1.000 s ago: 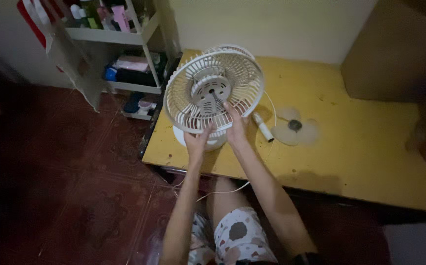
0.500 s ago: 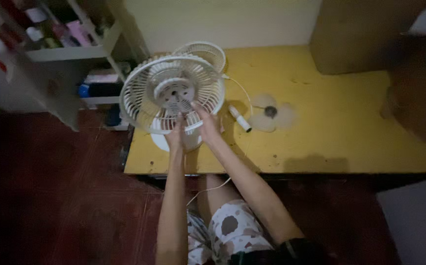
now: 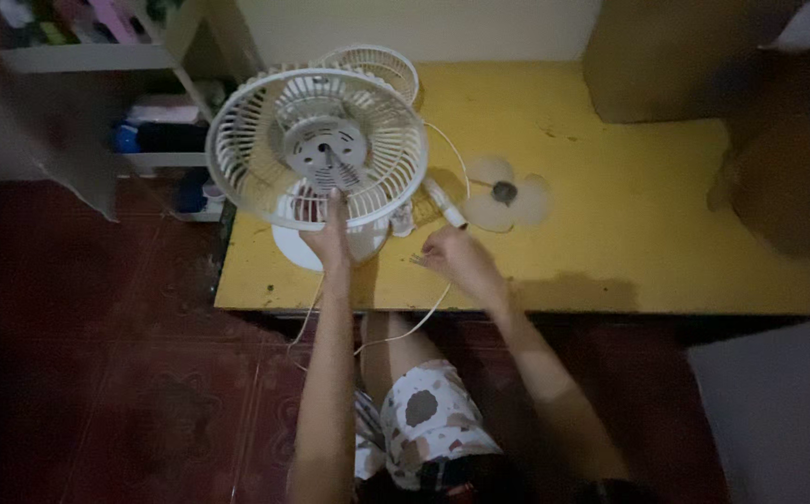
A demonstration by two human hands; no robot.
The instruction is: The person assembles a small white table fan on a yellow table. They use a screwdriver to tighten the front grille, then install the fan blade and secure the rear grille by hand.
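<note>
White plastic dominates the head view: a small fan (image 3: 316,159), its front guard removed, stands at the near left corner of a yellow counter (image 3: 610,233), rear cage tilted up toward the camera with the motor hub and bare shaft exposed. The left hand (image 3: 330,238) reaches up to the cage's lower rim, its fingers pressed against the ribs; whether they curl around a rib is hard to make out. The right hand (image 3: 456,261) lies low on the counter just right of the fan's round base, fingers drawn together around something small and pale that is blurred beyond telling. Behind the fan, the detached front guard (image 3: 372,70) is half hidden by the cage. A white cylindrical object (image 3: 444,203) lies just beside the base, and a translucent blade (image 3: 503,196) rests flat further right, faint against the yellow. A white cord (image 3: 405,327) hangs over the counter's edge toward patterned shorts (image 3: 424,420). A shelf unit (image 3: 97,103) at left is cut off by the frame and smeared by motion; brown shapes at right are too dark to identify.

Half a second ago both hands were on the cage's lower rim; the right one has since come down to the counter, while the left stays at the rim.
</note>
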